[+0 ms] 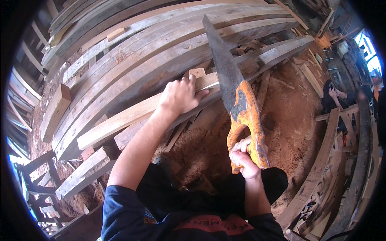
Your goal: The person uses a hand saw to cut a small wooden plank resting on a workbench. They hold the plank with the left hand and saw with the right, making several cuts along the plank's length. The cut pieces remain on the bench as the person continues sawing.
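Observation:
My right hand (246, 156) is wrapped round the worn orange handle of a handsaw (226, 60). The saw's dark blade points away from me and passes by the right end of a pale wooden beam (124, 116). Whether the blade touches the wood I cannot tell. My left hand (179, 96) grips that beam from above near its right end, fingers bent over the far side and thumb stretched to the right. A small wood block (197, 72) shows just beyond my fingers. The beam lies slantwise over other timbers.
Long curved planks (161, 52) lie side by side beyond the beam. Reddish-brown sawdust (289, 104) covers the ground at the right. More timber (313, 180) is stacked along the right side, where another person (339, 96) sits. A thick offcut (56, 108) stands at the left.

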`<state>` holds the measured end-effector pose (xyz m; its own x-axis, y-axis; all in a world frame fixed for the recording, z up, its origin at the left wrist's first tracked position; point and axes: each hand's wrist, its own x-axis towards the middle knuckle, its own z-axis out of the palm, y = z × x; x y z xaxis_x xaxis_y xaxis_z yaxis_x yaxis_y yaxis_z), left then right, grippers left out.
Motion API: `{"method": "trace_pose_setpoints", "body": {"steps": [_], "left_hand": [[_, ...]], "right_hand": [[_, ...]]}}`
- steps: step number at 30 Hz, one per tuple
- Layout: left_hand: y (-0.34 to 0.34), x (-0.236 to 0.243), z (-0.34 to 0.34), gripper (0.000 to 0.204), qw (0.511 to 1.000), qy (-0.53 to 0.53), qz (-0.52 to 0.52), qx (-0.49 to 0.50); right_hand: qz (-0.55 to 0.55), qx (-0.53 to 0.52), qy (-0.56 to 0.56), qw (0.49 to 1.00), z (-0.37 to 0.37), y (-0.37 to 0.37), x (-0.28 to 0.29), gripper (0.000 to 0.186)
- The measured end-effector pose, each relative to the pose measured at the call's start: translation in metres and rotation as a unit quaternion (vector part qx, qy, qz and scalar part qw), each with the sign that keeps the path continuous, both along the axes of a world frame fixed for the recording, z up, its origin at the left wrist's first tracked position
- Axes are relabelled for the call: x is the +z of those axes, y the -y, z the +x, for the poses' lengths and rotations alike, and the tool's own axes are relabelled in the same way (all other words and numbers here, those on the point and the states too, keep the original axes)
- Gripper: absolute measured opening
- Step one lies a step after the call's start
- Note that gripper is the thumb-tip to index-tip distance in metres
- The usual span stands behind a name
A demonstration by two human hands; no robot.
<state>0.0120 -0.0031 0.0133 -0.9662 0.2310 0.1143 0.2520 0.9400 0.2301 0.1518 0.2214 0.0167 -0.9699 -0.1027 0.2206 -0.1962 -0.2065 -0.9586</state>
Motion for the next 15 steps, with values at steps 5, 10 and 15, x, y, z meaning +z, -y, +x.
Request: {"method": "trace_pose_setpoints", "body": {"steps": [5, 10, 15], "left_hand": [[0.0, 0.002, 0.001, 0.075, 1.0, 0.009, -0.01, 0.001], [-0.002, 0.0, -0.001, 0.075, 1.0, 0.005, -0.011, 0.001], [-0.001, 0.0, -0.001, 0.077, 1.0, 0.0, -0.018, 0.006]], "right_hand": [[0.069, 0.029, -0.014, 0.997, -0.006, -0.009, 0.014, 0.021], [0.047, 0.039, 0.021, 0.998, -0.005, -0.012, 0.013, 0.022], [0.026, 0.028, 0.033, 0.999, 0.0, -0.009, 0.0, 0.02]]}}
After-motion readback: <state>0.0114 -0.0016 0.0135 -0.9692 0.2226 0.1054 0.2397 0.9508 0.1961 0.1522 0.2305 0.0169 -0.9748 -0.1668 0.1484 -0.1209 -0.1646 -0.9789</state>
